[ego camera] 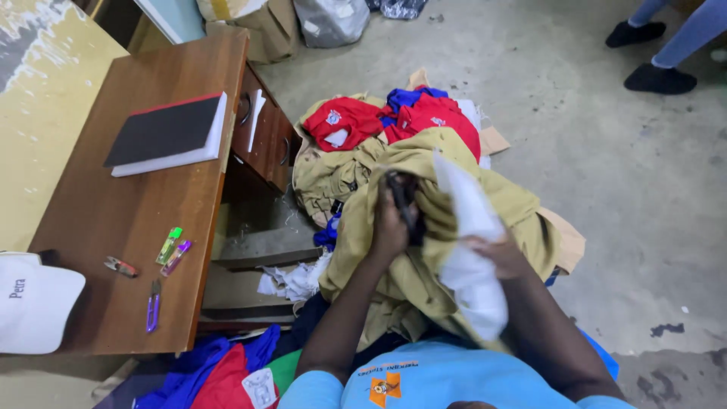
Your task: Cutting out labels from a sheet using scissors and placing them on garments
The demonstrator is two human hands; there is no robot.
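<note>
Khaki cloth garment (424, 227), bunched into a soft heap with a white fabric lining (473, 257) turned out, lies across the person's lap, just in front of a pile of red, blue and khaki clothes (379, 125) on the grey concrete floor (628, 189). The left hand (390, 227) is clenched around a dark scissor-like tool (401, 197) whose tip is pressed into the folds of the khaki cloth. The right hand (496, 254) pinches the white lining, fingers closed on the fabric and holding it up beside the tool. To the person's left stands a brown wooden desk (129, 220) carrying a black hardback notebook with a red edge (166, 132), a purple thread snipper (153, 307), green and purple lighters (173, 250) and a white cap (30, 303). Another person's dark shoes (651, 57) show at the far edge of the floor.
</note>
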